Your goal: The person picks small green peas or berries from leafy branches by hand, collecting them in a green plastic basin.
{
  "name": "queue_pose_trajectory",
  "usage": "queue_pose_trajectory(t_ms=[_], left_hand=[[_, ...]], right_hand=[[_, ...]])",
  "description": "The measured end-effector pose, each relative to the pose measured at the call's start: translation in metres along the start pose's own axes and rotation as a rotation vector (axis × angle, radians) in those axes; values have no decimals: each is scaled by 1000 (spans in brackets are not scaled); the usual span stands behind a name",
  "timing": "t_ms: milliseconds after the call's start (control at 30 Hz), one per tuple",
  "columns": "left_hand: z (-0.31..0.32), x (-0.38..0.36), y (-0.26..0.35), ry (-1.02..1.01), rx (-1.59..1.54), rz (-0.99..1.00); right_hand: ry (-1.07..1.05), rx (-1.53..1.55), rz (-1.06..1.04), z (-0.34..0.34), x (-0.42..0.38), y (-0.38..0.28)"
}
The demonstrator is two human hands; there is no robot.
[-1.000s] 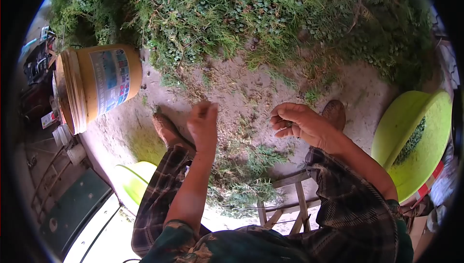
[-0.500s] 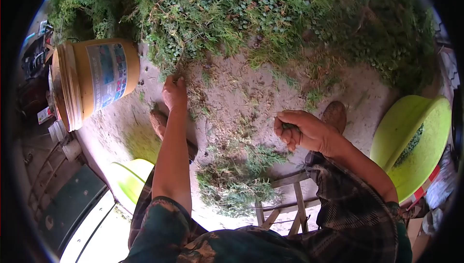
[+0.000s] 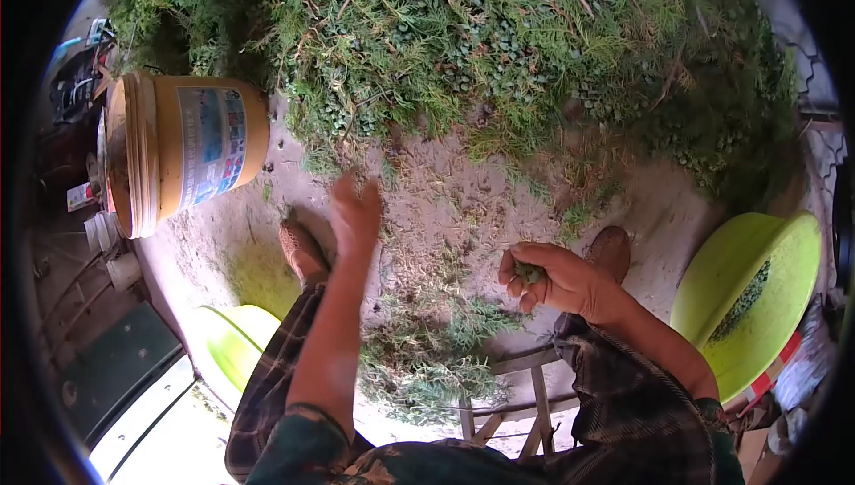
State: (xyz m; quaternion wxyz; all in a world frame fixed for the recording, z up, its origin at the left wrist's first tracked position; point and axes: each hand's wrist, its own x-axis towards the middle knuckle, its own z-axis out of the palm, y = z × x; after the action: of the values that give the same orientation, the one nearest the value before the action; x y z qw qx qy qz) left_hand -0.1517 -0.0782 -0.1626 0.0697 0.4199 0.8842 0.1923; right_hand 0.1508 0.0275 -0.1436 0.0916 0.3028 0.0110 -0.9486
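My left hand is over the floor in front of the heap of cypress branches. It is smeared by motion, but thumb and finger show apart and nothing is visible between them. My right hand is curled, palm up, around a few small green seed cones, above the floor near the right shoe. Many bluish-green cones sit among the scaly foliage of the heap. A smaller pile of cut sprigs lies on the floor between my legs.
A yellow bucket with a printed label lies on its side at left. At right stands a tilted lime-green basin with green bits inside. Another lime-green basin is by my left leg. A wooden rack stands below.
My left hand has drawn back from the edge of the branch heap, toward me and slightly right, and its fingers have parted. The right hand has turned a little, showing more of the cones.
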Motion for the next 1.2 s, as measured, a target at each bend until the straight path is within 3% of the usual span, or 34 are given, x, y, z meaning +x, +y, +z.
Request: queue_pose_trajectory(t_ms=[33,67,133,200,233,300,433,500,533,600,667,767,833,867,933,1033,1200], left_hand=[[0,24,-20,-44,198,-123],[8,41,-39,42,325,-225],[22,60,-53,9,329,-285],[21,61,-32,-175,169,-380],[29,51,-39,-219,221,-128],[36,6,-27,20,163,151],[17,-46,-23,-49,29,44],[10,-52,-27,-57,-619,-506],[4,-51,-27,-62,-616,-511],[-6,-44,-27,14,-1090,-791],[-13,-41,-27,8,-1166,-802],[-14,-46,-48,-51,-900,-841],[-14,-48,-49,-63,178,-309],[-13,-46,-43,-67,177,-307],[-10,-39,-22,141,365,70],[3,-8,20,-19,66,82],[30,22,23,-223,190,-26]], right_hand=[[-15,-9,-1,0,0,0],[-29,-16,-5,1,-1,-1],[3,2,-5,3,-2,-2],[71,-46,-33,4,-3,-1],[69,-47,-35,4,-4,-2],[70,-45,-39,4,-4,-3],[81,-45,-42,1,-7,-4],[60,-49,-46,-1,-9,-2],[62,-44,-41,-1,-10,-1],[65,-67,-77,-1,-11,-2],[68,-66,-85,1,-11,-5],[54,-74,-119,1,-11,-7],[54,-70,-126,0,-12,-7],[58,-67,-128,-1,-12,-7],[78,-75,-114,-3,-12,-6],[75,-79,-133,-3,-10,-3],[64,-78,-150,-7,-11,-5]])
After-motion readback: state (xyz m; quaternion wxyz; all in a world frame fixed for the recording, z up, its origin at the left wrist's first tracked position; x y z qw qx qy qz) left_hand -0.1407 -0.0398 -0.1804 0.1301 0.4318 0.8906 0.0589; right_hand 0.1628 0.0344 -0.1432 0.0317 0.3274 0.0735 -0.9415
